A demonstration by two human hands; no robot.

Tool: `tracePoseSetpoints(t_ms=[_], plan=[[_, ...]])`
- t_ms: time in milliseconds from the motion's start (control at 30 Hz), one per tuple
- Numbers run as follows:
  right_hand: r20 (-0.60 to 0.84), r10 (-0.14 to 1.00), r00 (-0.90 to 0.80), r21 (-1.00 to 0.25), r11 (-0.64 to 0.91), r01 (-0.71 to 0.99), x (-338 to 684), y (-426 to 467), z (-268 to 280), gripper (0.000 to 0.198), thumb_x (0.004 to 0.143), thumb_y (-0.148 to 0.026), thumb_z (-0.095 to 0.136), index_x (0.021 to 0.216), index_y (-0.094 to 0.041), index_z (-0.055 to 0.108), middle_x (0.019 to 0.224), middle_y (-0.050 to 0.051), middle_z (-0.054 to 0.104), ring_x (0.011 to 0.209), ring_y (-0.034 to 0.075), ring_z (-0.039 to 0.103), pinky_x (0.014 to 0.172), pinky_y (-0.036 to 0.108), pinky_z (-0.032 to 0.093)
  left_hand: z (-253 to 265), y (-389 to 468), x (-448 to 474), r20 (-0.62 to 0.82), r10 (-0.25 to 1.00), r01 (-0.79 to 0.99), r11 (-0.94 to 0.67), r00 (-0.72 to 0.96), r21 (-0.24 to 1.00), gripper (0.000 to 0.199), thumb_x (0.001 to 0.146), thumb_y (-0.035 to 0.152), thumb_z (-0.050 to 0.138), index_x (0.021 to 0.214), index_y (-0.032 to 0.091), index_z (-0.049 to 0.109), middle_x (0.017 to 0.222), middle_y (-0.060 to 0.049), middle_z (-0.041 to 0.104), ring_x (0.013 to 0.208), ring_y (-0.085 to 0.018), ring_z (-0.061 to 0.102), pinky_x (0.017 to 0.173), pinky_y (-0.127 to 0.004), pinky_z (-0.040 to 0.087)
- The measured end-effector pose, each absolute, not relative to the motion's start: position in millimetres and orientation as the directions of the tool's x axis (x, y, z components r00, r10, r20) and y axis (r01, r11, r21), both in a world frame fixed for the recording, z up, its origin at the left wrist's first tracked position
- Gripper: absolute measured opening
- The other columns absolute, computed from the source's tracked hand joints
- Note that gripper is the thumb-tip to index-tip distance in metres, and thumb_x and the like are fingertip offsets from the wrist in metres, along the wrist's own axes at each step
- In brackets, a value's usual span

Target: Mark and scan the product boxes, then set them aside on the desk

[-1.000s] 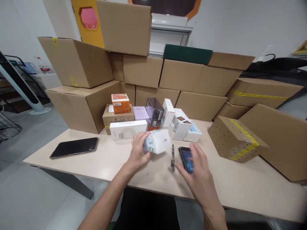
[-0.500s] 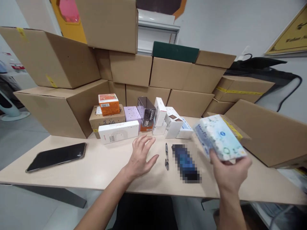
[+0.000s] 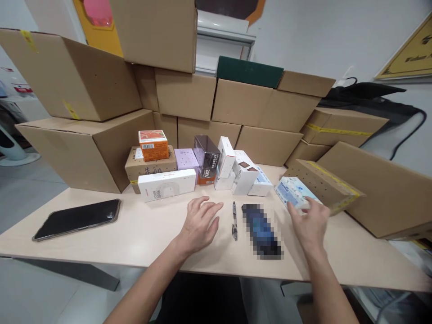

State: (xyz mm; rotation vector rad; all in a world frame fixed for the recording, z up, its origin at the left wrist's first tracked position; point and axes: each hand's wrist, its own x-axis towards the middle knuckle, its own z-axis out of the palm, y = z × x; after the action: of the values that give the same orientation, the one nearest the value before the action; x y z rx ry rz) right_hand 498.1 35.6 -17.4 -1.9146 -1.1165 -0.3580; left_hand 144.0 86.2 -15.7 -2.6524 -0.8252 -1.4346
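A blue-and-white tissue pack (image 3: 290, 190) lies on the right of the table, in front of a speckled cardboard box. Over its near end is my right hand (image 3: 312, 225), thumb and fingers apart, and part of the pack is hidden behind them. Whether the fingertips still touch it I cannot tell. My left hand (image 3: 199, 225) hovers above the table, fingers spread and slightly bent, holding nothing. Close to its right lies a pen (image 3: 235, 220), and beyond that a dark pixelated object (image 3: 261, 231). A white power bank box (image 3: 167, 185) stands behind my left hand.
A black phone (image 3: 77, 219) lies at the left. Along the back stand an orange box (image 3: 153, 146), a lilac box (image 3: 186, 159), a dark box (image 3: 206, 155) and several white boxes (image 3: 245, 175). Large cartons (image 3: 243, 101) wall the rear; a speckled box (image 3: 320, 184) leans at right.
The tissue pack has gone from being held in the air by my right hand to lying on the table farther back. My right hand has loosened around it. My left hand has barely moved.
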Motion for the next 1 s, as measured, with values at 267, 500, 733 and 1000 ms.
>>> tracePoseSetpoints(t_ms=[267, 500, 733, 1000], plan=[[0.376, 0.873, 0.31, -0.482, -0.102, 0.87, 464.4, 126.7, -12.0, 0.064, 0.08, -0.051, 0.06, 0.134, -0.017, 0.058, 0.147, 0.018, 0.033, 0.139, 0.032, 0.031, 0.113, 0.047, 0.027, -19.4, 87.5, 142.0, 0.783, 0.417, 0.459, -0.867, 0.461, 0.192, 0.041, 0.085, 0.009, 0.057, 0.124, 0.022, 0.06, 0.103, -0.008, 0.071, 0.112, -0.03, 0.058, 0.095, -0.049, 0.045], [0.411, 0.817, 0.404, -0.554, -0.128, 0.822, 476.0, 139.3, -24.0, 0.057, 0.077, -0.049, 0.06, 0.122, -0.015, 0.065, 0.134, 0.016, 0.044, 0.127, 0.026, 0.043, 0.108, 0.037, 0.034, -19.5, 87.7, 144.6, 0.765, 0.429, 0.46, -0.866, 0.48, 0.197, 0.037, 0.086, 0.009, 0.055, 0.119, 0.022, 0.063, 0.099, -0.007, 0.072, 0.108, -0.028, 0.061, 0.093, -0.048, 0.048], [0.518, 0.595, 0.614, -0.612, -0.244, 0.752, 479.0, 101.5, 10.4, 0.047, 0.078, -0.04, 0.058, 0.115, -0.013, 0.068, 0.119, 0.015, 0.051, 0.115, 0.028, 0.051, 0.107, 0.044, 0.038, -19.5, 88.7, 143.8, 0.777, 0.451, 0.486, -0.847, 0.44, 0.216, 0.035, 0.086, 0.009, 0.056, 0.118, 0.022, 0.063, 0.099, -0.007, 0.073, 0.109, -0.029, 0.059, 0.093, -0.048, 0.047], [0.544, 0.304, 0.782, -0.839, 0.193, 0.508, 410.6, 5.8, 38.5, 0.056, 0.083, -0.041, 0.055, 0.131, -0.014, 0.054, 0.123, 0.014, 0.057, 0.109, 0.03, 0.062, 0.092, 0.048, 0.053, -14.9, 90.6, 139.8, 0.782, 0.592, 0.396, -0.776, 0.192, 0.491, 0.031, 0.089, 0.016, 0.058, 0.12, 0.023, 0.062, 0.11, -0.007, 0.068, 0.108, -0.025, 0.061, 0.095, -0.045, 0.05]])
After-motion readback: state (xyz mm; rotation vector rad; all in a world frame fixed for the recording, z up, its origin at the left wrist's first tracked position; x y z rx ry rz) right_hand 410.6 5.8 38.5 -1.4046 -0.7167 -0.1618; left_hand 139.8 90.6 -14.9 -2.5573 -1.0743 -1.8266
